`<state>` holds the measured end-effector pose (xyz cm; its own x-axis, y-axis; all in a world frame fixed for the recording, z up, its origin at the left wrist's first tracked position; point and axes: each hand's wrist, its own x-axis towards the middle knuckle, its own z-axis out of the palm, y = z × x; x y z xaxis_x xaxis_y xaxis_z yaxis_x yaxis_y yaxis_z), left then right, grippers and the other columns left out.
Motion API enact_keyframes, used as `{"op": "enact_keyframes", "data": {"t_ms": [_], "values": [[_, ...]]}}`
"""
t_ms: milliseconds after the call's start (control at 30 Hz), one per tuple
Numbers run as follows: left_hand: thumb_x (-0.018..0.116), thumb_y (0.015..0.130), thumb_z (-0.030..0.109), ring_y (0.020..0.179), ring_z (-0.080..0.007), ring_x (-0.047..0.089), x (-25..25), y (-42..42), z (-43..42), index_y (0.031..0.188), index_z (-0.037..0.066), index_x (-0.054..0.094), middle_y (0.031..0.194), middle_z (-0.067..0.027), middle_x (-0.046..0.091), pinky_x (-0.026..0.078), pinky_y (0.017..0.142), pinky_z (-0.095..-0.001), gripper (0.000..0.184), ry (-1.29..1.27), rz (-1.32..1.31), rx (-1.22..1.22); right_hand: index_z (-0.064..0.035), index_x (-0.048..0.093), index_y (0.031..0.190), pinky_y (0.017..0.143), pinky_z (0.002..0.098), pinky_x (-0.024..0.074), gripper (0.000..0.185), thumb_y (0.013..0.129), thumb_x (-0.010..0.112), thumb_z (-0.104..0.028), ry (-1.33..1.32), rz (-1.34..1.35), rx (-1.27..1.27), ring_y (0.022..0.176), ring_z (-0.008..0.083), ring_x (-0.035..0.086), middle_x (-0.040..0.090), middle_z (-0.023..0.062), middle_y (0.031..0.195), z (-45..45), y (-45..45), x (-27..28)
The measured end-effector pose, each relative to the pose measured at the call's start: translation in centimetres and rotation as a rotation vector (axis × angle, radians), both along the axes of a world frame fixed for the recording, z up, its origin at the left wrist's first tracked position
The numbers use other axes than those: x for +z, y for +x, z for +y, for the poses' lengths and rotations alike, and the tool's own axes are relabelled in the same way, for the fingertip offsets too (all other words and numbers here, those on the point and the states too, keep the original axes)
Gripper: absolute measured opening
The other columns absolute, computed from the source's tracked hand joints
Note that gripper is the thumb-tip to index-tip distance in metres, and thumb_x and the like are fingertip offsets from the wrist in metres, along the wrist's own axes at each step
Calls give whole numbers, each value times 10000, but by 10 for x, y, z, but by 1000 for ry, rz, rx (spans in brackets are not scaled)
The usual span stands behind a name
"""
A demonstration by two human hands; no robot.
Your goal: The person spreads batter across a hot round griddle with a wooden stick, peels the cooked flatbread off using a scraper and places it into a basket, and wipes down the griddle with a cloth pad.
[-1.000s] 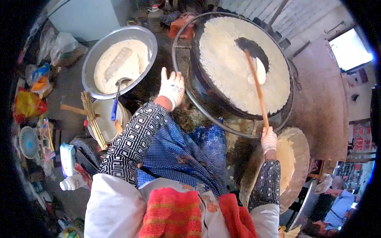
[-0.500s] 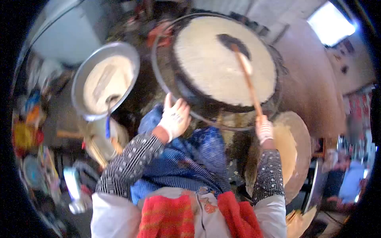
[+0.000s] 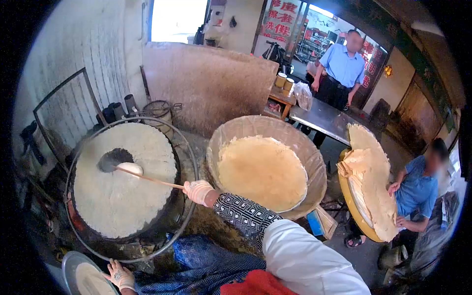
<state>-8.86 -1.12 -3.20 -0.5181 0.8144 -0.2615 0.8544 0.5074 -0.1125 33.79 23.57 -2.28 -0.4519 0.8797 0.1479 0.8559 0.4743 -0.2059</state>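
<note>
My right hand (image 3: 198,191), in a striped white glove, is closed round the end of a long wooden stick (image 3: 155,180). The stick's far end meets a pale rounded lump (image 3: 130,169) on the round griddle. Pale batter (image 3: 132,211) covers most of that griddle, with a dark bare patch near the middle. My left hand (image 3: 121,276), gloved too, has its fingers spread by the ring's lower edge and beside the metal bowl (image 3: 69,275) of batter. It holds nothing that I can see.
A metal ring (image 3: 195,167) surrounds the griddle. Right of it stands a lined basket (image 3: 317,182) with a flat round sheet inside. A person (image 3: 341,69) stands behind a metal table (image 3: 324,119); another person (image 3: 418,189) sits at a yellow tray (image 3: 351,209) of folded sheets.
The view has swung right, bringing the basket and two people into clear sight. My right hand still grips the stick. My left hand now appears low in the picture, near the bowl.
</note>
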Motion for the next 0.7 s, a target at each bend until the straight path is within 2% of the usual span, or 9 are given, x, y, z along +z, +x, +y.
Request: {"op": "enact_keyframes", "data": {"t_ms": [67, 267, 400, 467, 533, 567, 600, 667, 700], "values": [[563, 837, 239, 1400, -264, 354, -11, -15, 2, 1438, 127, 458, 1570, -27, 327, 124, 1148, -635, 620, -1, 21, 71, -29, 566, 935, 521, 484, 483, 313, 984, 485, -327, 56, 18, 123, 609, 365, 640, 638, 179, 654, -9, -3, -5], [627, 822, 247, 1386, -233, 377, 8, -48, 28, 1428, 147, 474, 1541, -37, 369, 191, 1132, -605, 633, -26, 57, 190, -40, 607, 881, 592, 500, 507, 341, 996, 472, -332, -144, 13, -66, 663, 371, 660, 662, 205, 721, -1, 8, 11], [640, 825, 242, 1309, -269, 442, -30, -25, 25, 1256, 110, 566, 1352, -87, 534, 233, 1100, -618, 457, 486, 153, -185, -32, 597, 879, 573, 502, 502, 342, 994, 470, -328, -68, 41, 43, 649, 347, 665, 667, 185, 703, -23, 1, 10], [695, 748, 151, 1205, -312, 514, 3, 56, 13, 1149, 77, 592, 1143, -99, 604, 177, 1121, -645, 420, 668, -53, -373, -31, 591, 872, 567, 499, 503, 341, 994, 468, -326, -70, 8, 25, 637, 339, 664, 664, 177, 690, -20, 7, -3], [646, 801, 276, 1223, -322, 506, -8, 108, 2, 1174, 51, 613, 1203, -116, 615, 90, 1145, -664, 437, 592, -23, -485, -51, 543, 840, 473, 447, 474, 337, 965, 524, -364, 110, -9, -17, 521, 289, 620, 623, 107, 600, -4, 10, -22], [601, 841, 344, 1248, -328, 494, 0, 130, -1, 1220, 20, 604, 1237, -141, 610, 53, 1145, -668, 498, 467, -79, -469, -52, 542, 839, 476, 443, 475, 325, 975, 513, -346, 92, 142, 21, 513, 280, 617, 624, 107, 602, -2, 6, -28], [584, 857, 359, 1281, -335, 471, 14, 149, -6, 1252, -12, 584, 1274, -167, 591, 26, 1142, -672, 543, 406, -144, -459, -40, 548, 873, 519, 448, 497, 313, 989, 488, -323, 203, 52, 141, 571, 286, 646, 646, 119, 639, -13, 5, -10], [575, 875, 387, 1334, -326, 426, -14, 153, -15, 1317, -13, 544, 1375, -177, 529, 8, 1143, -665, 596, 348, -43, -410, -3, 570, 936, 607, 457, 537, 291, 981, 478, -276, -169, 83, 106, 699, 325, 686, 691, 150, 746, -37, -7, 44], [574, 882, 386, 1348, -319, 410, -16, 154, -16, 1345, -5, 516, 1399, -170, 507, 13, 1146, -660, 609, 380, -3, -414, -10, 576, 935, 616, 461, 542, 279, 971, 486, -271, -128, 22, 113, 704, 326, 688, 690, 159, 748, -30, -1, 37]]}}
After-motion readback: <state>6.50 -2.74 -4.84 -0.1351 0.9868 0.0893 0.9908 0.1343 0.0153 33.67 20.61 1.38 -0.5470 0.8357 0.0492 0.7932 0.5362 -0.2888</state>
